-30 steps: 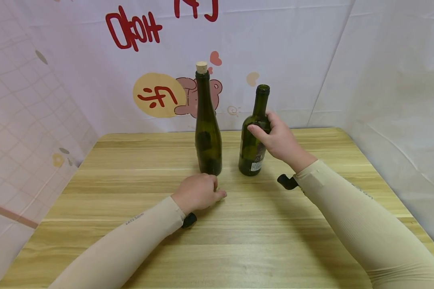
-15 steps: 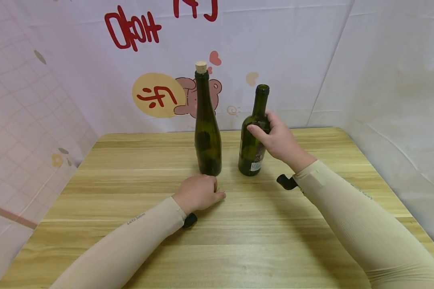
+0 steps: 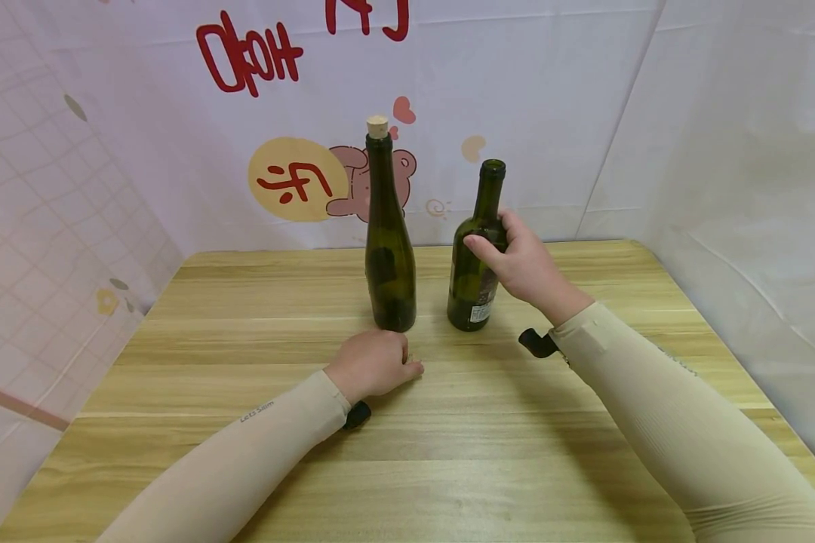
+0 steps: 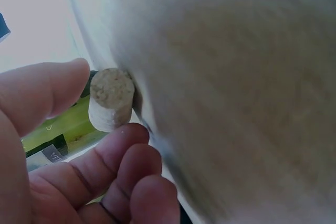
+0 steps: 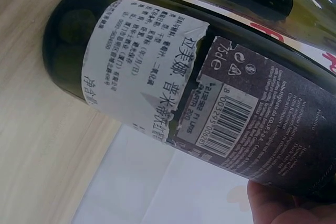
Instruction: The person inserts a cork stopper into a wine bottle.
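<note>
A short green wine bottle (image 3: 469, 290) with an uncorked mouth stands upright on the table. My right hand (image 3: 526, 260) grips it around the shoulder, thumb across the front. In the right wrist view its white and dark labels (image 5: 144, 66) face the camera. My left hand (image 3: 373, 362) rests low over the tabletop, with a cork (image 4: 111, 98) between the thumb and curled index finger. In the head view the fingers mostly hide that cork. Just behind the left hand rises a taller green bottle (image 3: 392, 264), with another cork (image 3: 377, 127) in its mouth.
The wooden table (image 3: 448, 483) runs back to a white printed curtain (image 3: 530, 90). Curtains also hang along both sides. Black camera mounts, such as the one (image 3: 538, 343) below the right wrist, stick out from beneath the sleeves.
Both hands and both bottles stay nearly in place. The left thumb shifts very slightly left and down, with a sliver of the cork showing by it.
</note>
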`<state>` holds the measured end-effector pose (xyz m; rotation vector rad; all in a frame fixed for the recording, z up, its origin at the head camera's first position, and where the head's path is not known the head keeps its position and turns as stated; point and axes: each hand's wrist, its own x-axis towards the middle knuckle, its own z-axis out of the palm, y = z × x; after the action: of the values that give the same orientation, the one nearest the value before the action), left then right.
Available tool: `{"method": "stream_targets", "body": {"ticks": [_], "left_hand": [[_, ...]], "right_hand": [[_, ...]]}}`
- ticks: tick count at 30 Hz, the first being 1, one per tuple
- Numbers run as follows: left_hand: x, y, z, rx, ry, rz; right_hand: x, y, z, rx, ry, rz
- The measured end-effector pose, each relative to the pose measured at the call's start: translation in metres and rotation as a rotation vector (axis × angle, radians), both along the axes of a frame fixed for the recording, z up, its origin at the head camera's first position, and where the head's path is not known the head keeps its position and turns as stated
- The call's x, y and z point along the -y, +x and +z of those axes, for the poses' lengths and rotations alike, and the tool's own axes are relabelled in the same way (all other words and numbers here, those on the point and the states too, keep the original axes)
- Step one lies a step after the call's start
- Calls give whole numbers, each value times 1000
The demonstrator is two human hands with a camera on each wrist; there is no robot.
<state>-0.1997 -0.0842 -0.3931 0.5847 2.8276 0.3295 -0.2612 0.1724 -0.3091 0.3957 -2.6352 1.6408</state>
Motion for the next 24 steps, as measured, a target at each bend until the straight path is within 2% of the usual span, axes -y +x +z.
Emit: {"method": "stream_targets", "body": {"ticks": [24], "left_hand": [[-2,0,-1,-32,-10,-12]], "right_hand": [[0,0,-2,-12,11,-13]]}}
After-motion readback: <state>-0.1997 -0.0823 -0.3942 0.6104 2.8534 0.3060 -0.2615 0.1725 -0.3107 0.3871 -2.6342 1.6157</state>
